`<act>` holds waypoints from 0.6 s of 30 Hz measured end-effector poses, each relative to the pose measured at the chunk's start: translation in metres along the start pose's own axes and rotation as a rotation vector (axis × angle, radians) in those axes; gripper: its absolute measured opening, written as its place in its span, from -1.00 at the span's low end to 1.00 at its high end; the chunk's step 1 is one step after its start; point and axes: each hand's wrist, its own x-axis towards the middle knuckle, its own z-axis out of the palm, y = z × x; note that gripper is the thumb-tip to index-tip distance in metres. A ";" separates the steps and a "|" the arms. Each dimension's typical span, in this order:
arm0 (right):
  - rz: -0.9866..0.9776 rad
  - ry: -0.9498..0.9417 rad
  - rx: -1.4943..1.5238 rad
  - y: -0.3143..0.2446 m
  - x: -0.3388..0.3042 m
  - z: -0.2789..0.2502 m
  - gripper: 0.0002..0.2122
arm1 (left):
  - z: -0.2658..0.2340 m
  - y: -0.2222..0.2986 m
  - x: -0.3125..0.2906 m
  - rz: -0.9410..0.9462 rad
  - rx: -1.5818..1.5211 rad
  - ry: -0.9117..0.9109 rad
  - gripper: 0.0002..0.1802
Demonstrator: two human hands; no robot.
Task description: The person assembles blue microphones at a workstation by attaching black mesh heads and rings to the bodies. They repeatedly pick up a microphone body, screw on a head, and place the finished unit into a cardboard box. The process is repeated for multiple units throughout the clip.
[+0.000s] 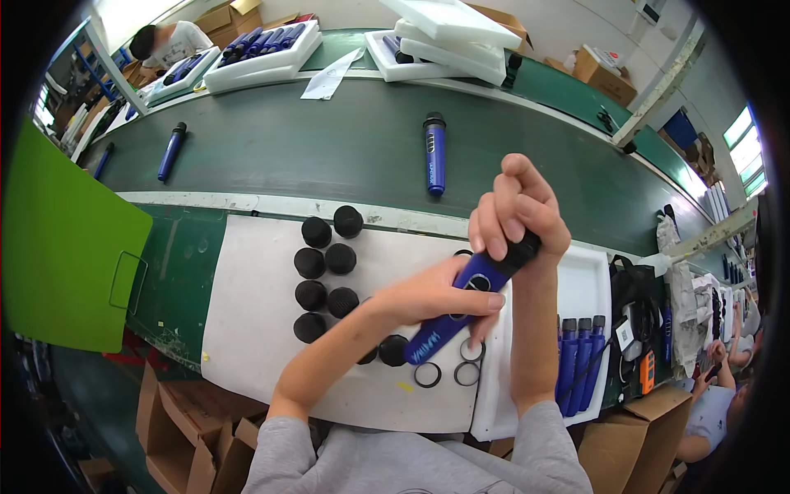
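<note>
A blue tube with a black end [448, 329], shaped like a microphone body, is held at a slant over the white work sheet [255, 305]. My left hand [448, 292] is closed around its blue middle, thumb along the side. At the upper, black end my right hand [522, 210] is closed, its fingers curled over that end. Several black rounded caps with a textured surface [309, 263] stand in rough rows left of my left forearm. One cap [394, 350] sits beside the tube's lower end. Thin dark rings [427, 375] lie just below the tube.
A white foam tray [494, 412] with blue tubes [586, 358] stands at my right. Across the green conveyor [313, 132] lie another blue tube [435, 156] and more at left. Foam trays [263, 70] line the far side. A green panel [66, 247] rises at left; co-workers sit beyond.
</note>
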 end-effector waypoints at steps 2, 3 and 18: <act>0.053 -0.042 0.062 0.002 0.001 0.004 -0.69 | 0.008 -0.001 -0.004 -0.044 -0.239 -0.037 -0.73; 0.040 0.094 -0.002 0.000 0.002 0.007 -0.72 | 0.007 0.006 -0.005 -0.080 -0.206 0.012 -0.75; 0.131 0.513 -0.315 0.004 0.009 -0.004 -0.45 | 0.001 0.015 -0.002 0.214 0.118 0.414 -0.64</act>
